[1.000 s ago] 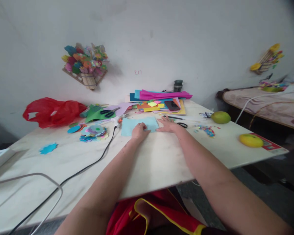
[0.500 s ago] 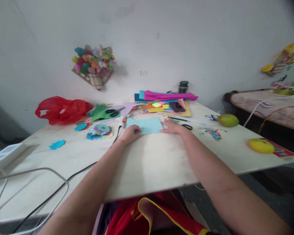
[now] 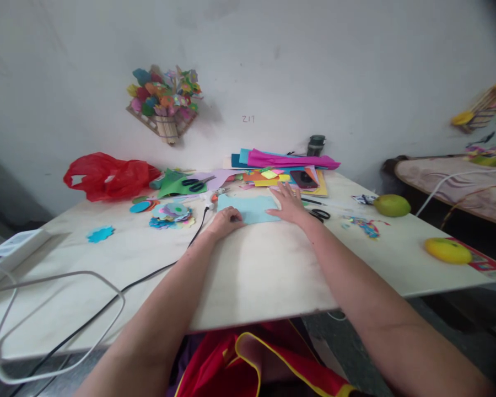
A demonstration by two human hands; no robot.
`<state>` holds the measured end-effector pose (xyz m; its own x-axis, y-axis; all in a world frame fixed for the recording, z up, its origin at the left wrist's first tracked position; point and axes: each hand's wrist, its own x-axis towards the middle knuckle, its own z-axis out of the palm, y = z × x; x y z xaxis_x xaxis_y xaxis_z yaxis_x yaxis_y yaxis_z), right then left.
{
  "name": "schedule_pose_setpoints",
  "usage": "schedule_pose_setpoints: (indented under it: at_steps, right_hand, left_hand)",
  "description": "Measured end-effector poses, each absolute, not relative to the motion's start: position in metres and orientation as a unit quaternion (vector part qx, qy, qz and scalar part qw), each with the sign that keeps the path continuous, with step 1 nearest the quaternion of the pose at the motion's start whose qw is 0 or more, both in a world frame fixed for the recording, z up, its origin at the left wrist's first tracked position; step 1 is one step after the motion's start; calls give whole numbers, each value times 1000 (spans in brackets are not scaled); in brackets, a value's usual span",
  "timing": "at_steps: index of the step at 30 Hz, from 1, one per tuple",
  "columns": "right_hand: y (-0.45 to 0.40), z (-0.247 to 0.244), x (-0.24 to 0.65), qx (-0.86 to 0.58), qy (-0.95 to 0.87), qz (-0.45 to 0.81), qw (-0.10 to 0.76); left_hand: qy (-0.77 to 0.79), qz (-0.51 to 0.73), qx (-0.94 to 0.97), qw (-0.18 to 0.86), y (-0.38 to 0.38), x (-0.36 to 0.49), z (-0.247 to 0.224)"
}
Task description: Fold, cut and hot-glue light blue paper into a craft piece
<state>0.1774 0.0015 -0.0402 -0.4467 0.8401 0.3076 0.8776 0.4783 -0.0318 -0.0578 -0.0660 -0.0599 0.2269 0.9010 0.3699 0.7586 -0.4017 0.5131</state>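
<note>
A light blue sheet of paper or foam (image 3: 254, 209) lies flat on the pale table (image 3: 252, 275) in front of me. My left hand (image 3: 226, 221) rests at the sheet's lower left with its fingers curled in. A dark gap shows between thumb and fingers, and I cannot make out what is in it. Over the sheet's right end my right hand (image 3: 290, 205) is spread, its fingers pointing away from me. Close to that wrist lie black-handled scissors (image 3: 320, 214) and a dark pen or pencil (image 3: 313, 201). Left of the sheet is a white glue gun (image 3: 209, 199).
Stacked coloured sheets (image 3: 289, 160) and a phone (image 3: 303, 179) lie behind. To the left are a red plastic bag (image 3: 111, 176), second scissors (image 3: 196, 183), flower-shaped cutouts (image 3: 171, 215) and a cable (image 3: 149, 275). On the right sit a green fruit (image 3: 392, 205) and a yellow fruit (image 3: 447, 251).
My right hand has lifted its fingers and spread them, moving forward over the sheet's right end. The left hand stays at the lower left. The whole view has shifted slightly.
</note>
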Motion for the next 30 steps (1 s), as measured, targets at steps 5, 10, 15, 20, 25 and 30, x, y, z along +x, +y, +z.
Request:
schedule_pose_setpoints:
  at_steps: [5, 10, 15, 20, 25, 30]
  right_hand:
    - [-9, -44, 159, -476, -874, -3, 100]
    - [-11, -49, 145, -480, -875, 30, 58]
    - [-10, -49, 141, -485, -872, 53, 48]
    - [-11, -50, 139, -486, -868, 86, 45]
    - [-9, -53, 140, -481, -869, 105, 44]
    - [-10, -52, 139, -487, -866, 113, 30]
  left_hand:
    - [531, 311, 781, 108, -66, -57, -59]
    - [531, 307, 783, 104, -67, -57, -58]
    - [523, 313, 787, 98, -65, -58, -61]
    - [521, 308, 791, 90, -65, -58, -60]
    - [524, 301, 792, 85, -65, -57, -59]
    - [549, 297, 775, 100, -63, -56, -59]
